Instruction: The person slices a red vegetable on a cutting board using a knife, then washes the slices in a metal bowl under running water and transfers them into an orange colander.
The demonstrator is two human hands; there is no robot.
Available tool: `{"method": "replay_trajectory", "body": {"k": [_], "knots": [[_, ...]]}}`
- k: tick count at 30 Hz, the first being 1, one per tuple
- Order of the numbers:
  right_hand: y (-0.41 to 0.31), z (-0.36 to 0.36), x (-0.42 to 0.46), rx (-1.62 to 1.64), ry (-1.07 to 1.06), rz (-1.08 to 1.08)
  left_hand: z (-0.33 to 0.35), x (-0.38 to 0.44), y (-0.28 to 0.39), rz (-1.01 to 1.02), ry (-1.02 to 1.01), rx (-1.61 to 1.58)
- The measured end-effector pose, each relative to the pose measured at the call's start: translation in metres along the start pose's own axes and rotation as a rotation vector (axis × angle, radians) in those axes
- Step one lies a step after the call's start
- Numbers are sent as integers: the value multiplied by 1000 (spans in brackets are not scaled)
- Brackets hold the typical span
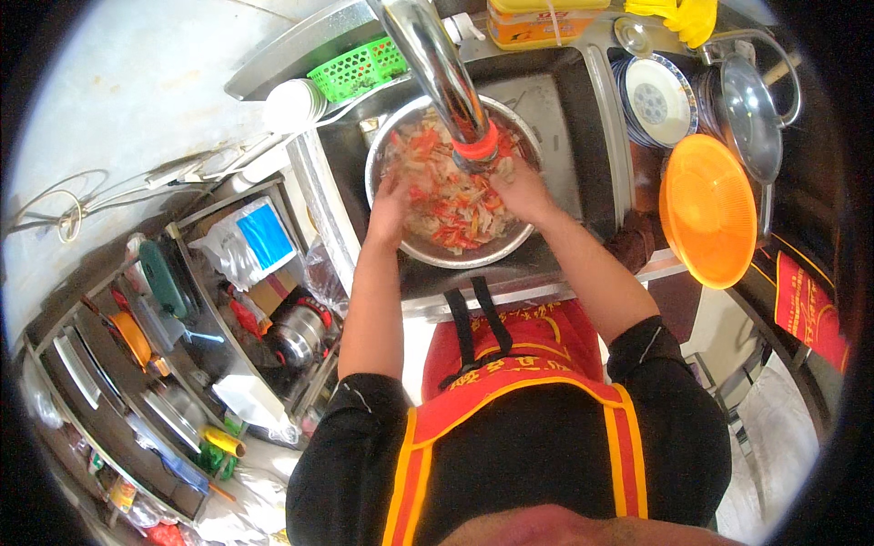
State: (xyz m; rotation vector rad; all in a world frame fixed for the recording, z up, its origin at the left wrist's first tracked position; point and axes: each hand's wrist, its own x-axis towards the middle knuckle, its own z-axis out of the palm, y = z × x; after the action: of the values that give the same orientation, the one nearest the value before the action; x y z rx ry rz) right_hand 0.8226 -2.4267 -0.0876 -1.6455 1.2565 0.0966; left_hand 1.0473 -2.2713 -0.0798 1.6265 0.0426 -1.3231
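A round metal basin (456, 262) sits in the sink (580, 170), filled with wet shredded food (459, 228) in red, orange and pale pieces. My left hand (394, 205) reaches over the basin's left side. Its fingers are blurred among the pieces, so its grip is unclear. On the right side, my right hand (524, 190) dips into the basin, with a few pale pieces at its curled fingers. Between the hands, a thick chrome faucet pipe (437, 65) with a red ring comes down over the food and hides part of it.
An orange plastic colander (709, 211) stands at the right, near stacked patterned plates (659, 102) and a metal lid (751, 119). A green basket (358, 68) and white bowls (295, 106) line the back left. Cluttered shelves (225, 327) hold a metal kettle (298, 341). Yellow gloves (686, 20) lie behind.
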Motion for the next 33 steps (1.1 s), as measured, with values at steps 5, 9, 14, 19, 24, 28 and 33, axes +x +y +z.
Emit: {"method": "replay_trajectory", "body": {"k": [5,9,14,19,24,28,33], "knots": [[48,57,52,836,-165,499,10,40,-69,-76,108,-91],[55,81,46,1010,-352,636,19,63,-102,-226,-52,-373],[34,75,5,1036,-220,348,30,28,-58,-210,-110,-338],[-25,58,-26,681,-174,-9,37,4,-36,-49,-69,-281],[-25,49,-12,415,-201,-88,40,-32,10,-53,-56,-458],[12,10,12,-6,-12,12,16,-20,-15,-19,150,-83],[56,67,43,549,-166,501,27,23,-89,-295,148,-376]]}}
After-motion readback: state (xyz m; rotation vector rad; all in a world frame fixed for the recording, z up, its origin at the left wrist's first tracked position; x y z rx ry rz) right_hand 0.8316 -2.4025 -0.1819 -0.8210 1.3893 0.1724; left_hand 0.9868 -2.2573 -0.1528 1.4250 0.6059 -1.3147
